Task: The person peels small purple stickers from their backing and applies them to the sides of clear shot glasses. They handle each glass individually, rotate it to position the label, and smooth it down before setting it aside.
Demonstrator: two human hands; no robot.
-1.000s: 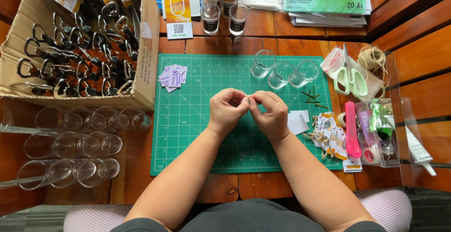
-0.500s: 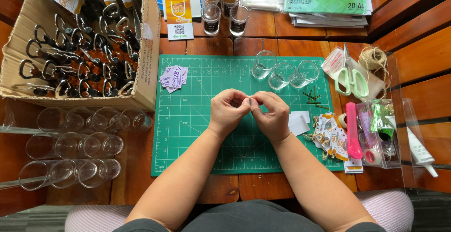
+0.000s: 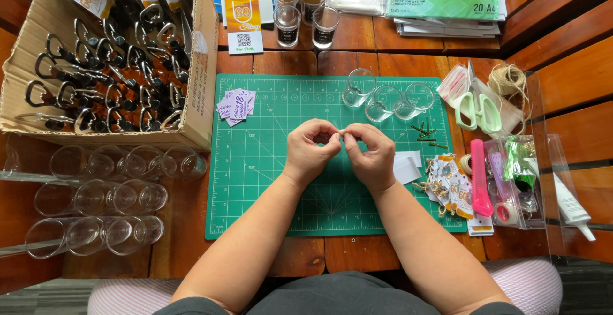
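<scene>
The thing pinched between both hands (image 3: 341,149) is too small to tell.

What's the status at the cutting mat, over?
Left hand and right hand pinched together on something tiny, too small to identify. Both raised over the green cutting mat. Three small glasses beyond, apart from the hands.

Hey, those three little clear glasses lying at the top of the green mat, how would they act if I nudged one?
The three clear glasses lie on their sides on the green cutting mat, so a nudge would probably roll one. They look like thin glass, likely light but breakable. The smooth walls may be slippery. They seem to touch, so pushing one could shift its neighbours.
</scene>
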